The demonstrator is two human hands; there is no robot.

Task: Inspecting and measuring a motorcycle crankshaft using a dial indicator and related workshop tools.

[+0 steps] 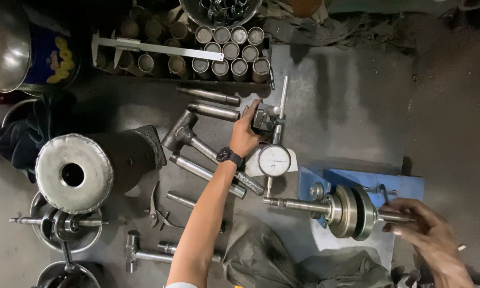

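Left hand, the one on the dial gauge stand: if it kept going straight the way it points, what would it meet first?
The left hand points up the picture. Past the dial gauge stand that it holds, the first thing in line looks like the tray of metal cylinders, though depth is hard to judge.

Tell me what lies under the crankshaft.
The crankshaft rests on a blue stand, the right hand at its end. The stand's supports beneath the webs are hidden.

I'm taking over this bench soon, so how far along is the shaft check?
Done: the shaft assembly lies across the blue fixture. In hand: the left hand grips the gauge stand base, while the right hand holds the shaft's end. Left: the dial indicator sits beside the shaft, its tip not yet on it.
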